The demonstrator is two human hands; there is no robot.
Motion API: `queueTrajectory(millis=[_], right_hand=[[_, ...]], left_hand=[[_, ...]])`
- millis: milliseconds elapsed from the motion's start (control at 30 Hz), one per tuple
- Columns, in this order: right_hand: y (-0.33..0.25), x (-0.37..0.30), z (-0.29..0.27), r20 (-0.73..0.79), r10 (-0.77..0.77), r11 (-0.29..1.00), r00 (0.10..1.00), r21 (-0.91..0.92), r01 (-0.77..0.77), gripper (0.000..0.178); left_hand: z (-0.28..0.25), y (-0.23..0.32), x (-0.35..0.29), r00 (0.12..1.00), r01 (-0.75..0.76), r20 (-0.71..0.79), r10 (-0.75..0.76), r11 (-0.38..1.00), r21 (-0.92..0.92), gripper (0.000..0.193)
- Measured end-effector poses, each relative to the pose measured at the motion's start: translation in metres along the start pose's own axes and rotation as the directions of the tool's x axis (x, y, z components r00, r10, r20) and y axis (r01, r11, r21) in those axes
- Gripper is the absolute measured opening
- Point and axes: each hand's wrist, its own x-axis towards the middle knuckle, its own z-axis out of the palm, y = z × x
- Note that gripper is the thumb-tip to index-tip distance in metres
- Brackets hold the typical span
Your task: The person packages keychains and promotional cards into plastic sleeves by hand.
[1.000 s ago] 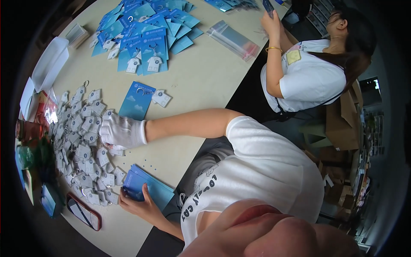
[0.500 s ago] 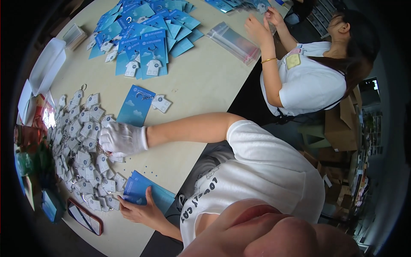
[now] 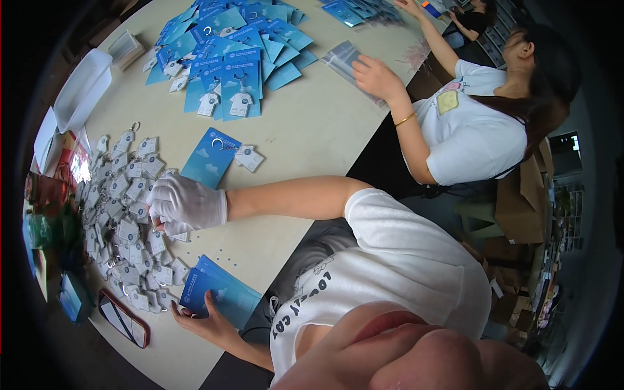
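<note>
So the right hand (image 3: 188,203), the one in a white glove, is down at the right edge of a big heap of keyrings (image 3: 135,255) on the left side of the frame. They're white, shirt-shaped, with metal rings. Its grip is bunched up, fingers curled down into the heap, but the glove blocks the view, so I honestly can't tell if it's got one pinched.

The left hand (image 3: 207,322) is bare, low left of centre, up against a stack of blue cards (image 3: 221,292). That grip is pretty loose: thumb over the cards, fingers spread out past the lower left corner.

Just above the glove there's a single card (image 3: 205,166) with a keyring (image 3: 248,158) hanging off its right side, both flat on the bench (image 3: 292,130). Top of the frame is a messy pile (image 3: 242,68) of more blue cards, several with keyrings attached. A few tiny blue dots sit on the bench between the glove and the stack.

Other stuff: a phone (image 3: 122,318) lower left, near the heap, a white tray (image 3: 82,91) upper left, and some clear bags (image 3: 341,57) upper right of centre. A co-worker (image 3: 474,130) in a white tee is at upper right, one hand over those bags.
</note>
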Motion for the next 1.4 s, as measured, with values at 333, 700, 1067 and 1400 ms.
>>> queueTrajectory(millis=[333, 700, 1067, 1400], right_hand=[[-0.022, 0.009, -0.014, 0.137, 0.351, 0.754, 0.926, 0.545, -0.367, 0.013], [-0.067, -0.001, -0.025, 0.333, 0.117, 0.658, 0.936, 0.679, -0.324, 0.013], [-0.058, -0.001, -0.017, 0.230, 0.292, 0.735, 0.928, 0.567, -0.372, 0.018], [-0.069, -0.003, -0.007, 0.272, 0.329, 0.788, 0.904, 0.449, -0.421, 0.014]], left_hand=[[-0.031, -0.015, 0.004, 0.945, 0.243, 0.063, -0.321, 0.559, -0.793, 0.024], [0.007, 0.056, 0.019, 0.900, -0.212, -0.424, -0.102, 0.748, -0.630, 0.021], [0.017, 0.042, 0.028, 0.978, -0.020, -0.126, -0.168, 0.526, -0.850, 0.026], [0.007, 0.045, 0.027, 0.991, 0.054, 0.007, -0.134, 0.353, -0.934, 0.025]])
